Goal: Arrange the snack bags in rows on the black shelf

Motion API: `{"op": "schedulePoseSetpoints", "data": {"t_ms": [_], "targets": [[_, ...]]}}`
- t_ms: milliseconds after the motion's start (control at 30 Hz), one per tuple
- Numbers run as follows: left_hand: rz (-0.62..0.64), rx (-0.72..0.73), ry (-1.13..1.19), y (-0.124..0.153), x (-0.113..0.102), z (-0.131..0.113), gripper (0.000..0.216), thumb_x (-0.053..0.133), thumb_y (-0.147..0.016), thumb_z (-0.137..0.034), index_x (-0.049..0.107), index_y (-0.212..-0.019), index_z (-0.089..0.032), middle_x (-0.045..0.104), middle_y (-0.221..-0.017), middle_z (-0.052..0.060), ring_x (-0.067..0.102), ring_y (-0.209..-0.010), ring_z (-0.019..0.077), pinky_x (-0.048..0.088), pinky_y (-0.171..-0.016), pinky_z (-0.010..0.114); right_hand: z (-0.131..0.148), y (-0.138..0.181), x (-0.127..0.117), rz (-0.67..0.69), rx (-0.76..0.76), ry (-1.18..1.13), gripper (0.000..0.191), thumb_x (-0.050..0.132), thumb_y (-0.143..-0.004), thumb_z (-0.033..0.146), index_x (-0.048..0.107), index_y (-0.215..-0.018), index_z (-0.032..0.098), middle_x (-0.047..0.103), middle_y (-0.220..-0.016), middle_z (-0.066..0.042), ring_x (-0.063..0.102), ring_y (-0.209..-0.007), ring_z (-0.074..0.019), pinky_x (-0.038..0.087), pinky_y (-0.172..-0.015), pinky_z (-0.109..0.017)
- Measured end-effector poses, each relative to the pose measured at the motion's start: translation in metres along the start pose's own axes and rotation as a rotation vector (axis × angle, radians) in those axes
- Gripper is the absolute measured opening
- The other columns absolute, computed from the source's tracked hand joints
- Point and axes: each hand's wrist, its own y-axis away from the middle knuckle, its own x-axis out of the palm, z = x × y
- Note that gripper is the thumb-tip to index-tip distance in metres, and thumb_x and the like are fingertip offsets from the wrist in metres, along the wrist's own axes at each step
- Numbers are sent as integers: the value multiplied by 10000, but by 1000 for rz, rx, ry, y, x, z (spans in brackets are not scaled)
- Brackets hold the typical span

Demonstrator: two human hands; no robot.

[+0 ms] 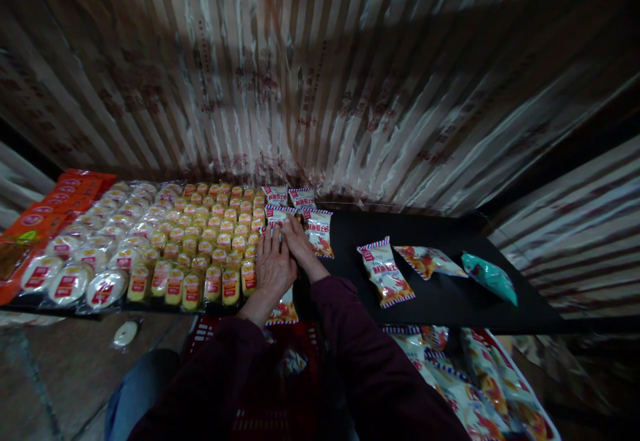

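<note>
My left hand (273, 264) lies flat with fingers stretched out on a column of white snack packets with red and blue striped edges (278, 214). My right hand (301, 244) rests beside it, fingers extended and pressing on the same packets near another one (319, 231). Both arms wear dark maroon sleeves. To the left of my hands lie rows of small yellow wrapped cakes (215, 241).
A black shelf (450, 294) carries loose packets (385, 274), (427, 261) and a teal packet (490, 277). Round white-wrapped cakes (85, 254) and orange packages (45, 211) lie far left. A red crate (280, 374) sits below, more packets (475, 387) at lower right. Striped sheeting hangs behind.
</note>
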Motion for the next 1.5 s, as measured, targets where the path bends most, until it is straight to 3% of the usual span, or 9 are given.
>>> {"op": "schedulePoseSetpoints", "data": {"t_ms": [633,867,967,1100,1200,1333,1500], "targets": [[-15,-3,10,-2,2,4,584,494,-789,-206,495,-1363,-100,416,-1488,142,260,-1437,302,252,-1161,505,-5,-5,10,-45,-21,0,643,297,-916,620,484,-1379,215,444,-1473,-76,317,-1414,-222,213,-1182,-425],[-12,-2,-19,-2,3,5,590,503,-776,-194,502,-1357,-94,381,-1507,143,246,-1443,298,247,-1169,484,3,-3,9,-34,-35,25,675,265,-932,580,472,-1385,125,417,-1484,-130,314,-1415,-240,196,-1190,-418],[-10,4,-28,-2,3,5,590,509,-778,-195,499,-1360,-98,374,-1511,142,242,-1445,295,237,-1174,480,8,2,8,-55,-82,43,630,274,-938,552,460,-1395,160,415,-1488,-109,297,-1423,-243,192,-1189,-443],[5,18,-40,-2,1,5,622,532,-780,-213,465,-1384,-79,360,-1513,168,245,-1442,309,233,-1174,481,14,15,-8,-130,-264,144,591,302,-940,510,441,-1408,177,360,-1519,-101,233,-1446,-246,190,-1185,-459],[-24,30,-41,-2,-1,4,556,513,-829,-259,494,-1362,-100,373,-1506,175,234,-1445,315,240,-1169,494,6,21,-31,-278,-360,230,589,280,-950,481,430,-1409,145,308,-1539,-120,221,-1447,-230,189,-1187,-432],[-66,39,-17,-4,-4,1,497,480,-879,-306,517,-1335,-114,382,-1501,177,228,-1445,328,243,-1162,523,-26,20,-62,-464,-224,282,633,289,-931,506,425,-1401,104,314,-1527,-164,234,-1436,-266,206,-1174,-464],[-48,16,75,-8,-4,-21,503,470,-867,-227,481,-1348,-79,331,-1523,200,182,-1454,339,234,-1165,538,-64,14,-78,-407,-99,277,671,357,-901,533,406,-1407,95,358,-1503,-194,268,-1425,-295,246,-1144,-508]]}}
